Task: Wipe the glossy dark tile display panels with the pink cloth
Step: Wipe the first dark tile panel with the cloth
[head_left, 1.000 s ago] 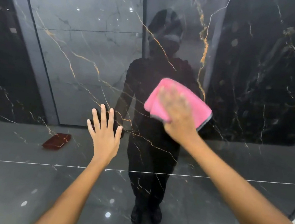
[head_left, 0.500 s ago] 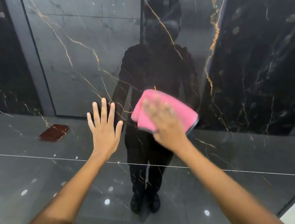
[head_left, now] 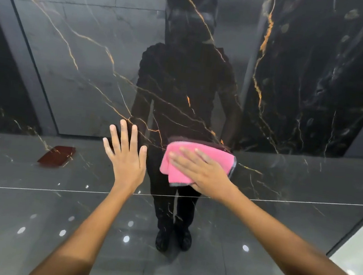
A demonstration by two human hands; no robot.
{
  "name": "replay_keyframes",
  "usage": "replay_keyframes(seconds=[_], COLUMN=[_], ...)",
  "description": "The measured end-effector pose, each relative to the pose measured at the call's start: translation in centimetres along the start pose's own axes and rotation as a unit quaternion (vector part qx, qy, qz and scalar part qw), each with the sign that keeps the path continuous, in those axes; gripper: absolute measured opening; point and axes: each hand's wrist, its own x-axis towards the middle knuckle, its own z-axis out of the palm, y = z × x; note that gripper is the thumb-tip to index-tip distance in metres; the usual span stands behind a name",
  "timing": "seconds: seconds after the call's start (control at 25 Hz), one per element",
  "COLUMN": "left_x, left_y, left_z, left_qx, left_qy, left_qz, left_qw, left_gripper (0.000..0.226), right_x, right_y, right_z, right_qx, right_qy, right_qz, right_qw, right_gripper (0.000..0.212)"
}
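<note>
A glossy dark tile panel [head_left: 73,83] with thin gold veins fills the view in front of me and mirrors a dark figure. My right hand [head_left: 203,172] lies flat on a folded pink cloth [head_left: 180,160] with a grey edge, pressing it against the panel just right of centre. My left hand [head_left: 125,155] rests flat on the panel a little to the left of the cloth, fingers spread and holding nothing.
The panel's lower right edge [head_left: 345,246] runs diagonally, with pale floor [head_left: 357,261] beyond it. A reddish-brown flat object [head_left: 57,155] shows in the panel at the left, as a reflection. Ceiling light spots glint low on the panel.
My right hand has slid the pink cloth down and to the left across the panel. My left hand has stayed flat in the same place.
</note>
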Motion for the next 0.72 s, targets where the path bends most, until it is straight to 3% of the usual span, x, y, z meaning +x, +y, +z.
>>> replay_keyframes(seconds=[0.04, 0.12, 0.2, 0.28, 0.36, 0.4, 0.44, 0.52, 0.56, 0.6, 0.64, 0.68, 0.72], left_x=[0.1, 1.6, 5.8, 11.9, 17.6, 19.3, 20.5, 21.2, 21.1, 21.0, 21.0, 21.1, 21.1], left_y=[0.5, 2.5, 4.9, 7.0, 8.0, 7.9, 7.8, 7.4, 7.3, 7.2, 7.2, 7.2, 7.1], left_z=[-0.2, -1.2, -2.7, -5.3, -7.8, -8.5, -8.8, -8.4, -8.0, -7.6, -7.4, -7.3, -7.3], left_qx=[-0.013, -0.049, -0.076, -0.088, -0.081, -0.072, -0.057, -0.014, 0.006, 0.018, 0.026, 0.027, 0.024], left_qy=[0.002, 0.02, 0.048, 0.094, 0.128, 0.131, 0.131, 0.131, 0.132, 0.132, 0.132, 0.131, 0.129], left_qz=[-0.016, -0.035, -0.003, 0.028, 0.03, 0.028, 0.027, 0.024, 0.025, 0.027, 0.027, 0.025, 0.024], left_qw=[1.0, 0.998, 0.996, 0.991, 0.988, 0.988, 0.989, 0.991, 0.991, 0.991, 0.99, 0.991, 0.991], left_gripper=[0.056, 0.052, 0.051, 0.052, 0.054, 0.054, 0.055, 0.056, 0.057, 0.057, 0.058, 0.058, 0.058], right_x=[-0.6, 1.4, 6.4, 10.4, 12.5, 12.9, 13.0, 12.0, 11.3, 11.4, 12.1, 13.1, 14.3], right_y=[0.3, 4.5, 11.2, 19.9, 23.6, 23.1, 21.2, 16.1, 15.1, 16.0, 18.4, 21.7, 25.6], right_z=[-0.2, -2.6, -6.9, -12.8, -16.3, -16.1, -15.0, -11.4, -11.0, -11.8, -13.1, -15.4, -17.8], right_qx=[0.005, 0.02, 0.019, -0.013, 0.042, 0.08, 0.08, 0.024, -0.008, -0.026, -0.018, 0.013, 0.02], right_qy=[-0.023, 0.015, 0.156, 0.279, 0.338, 0.333, 0.311, 0.173, 0.084, 0.051, 0.079, 0.128, 0.194], right_qz=[-0.058, -0.049, 0.079, 0.244, 0.361, 0.356, 0.287, 0.034, -0.061, -0.115, -0.087, 0.022, 0.162], right_qw=[0.998, 0.998, 0.984, 0.929, 0.868, 0.869, 0.902, 0.984, 0.995, 0.992, 0.993, 0.991, 0.967], right_gripper=[0.086, 0.086, 0.076, 0.065, 0.061, 0.059, 0.056, 0.063, 0.065, 0.063, 0.059, 0.054, 0.054])
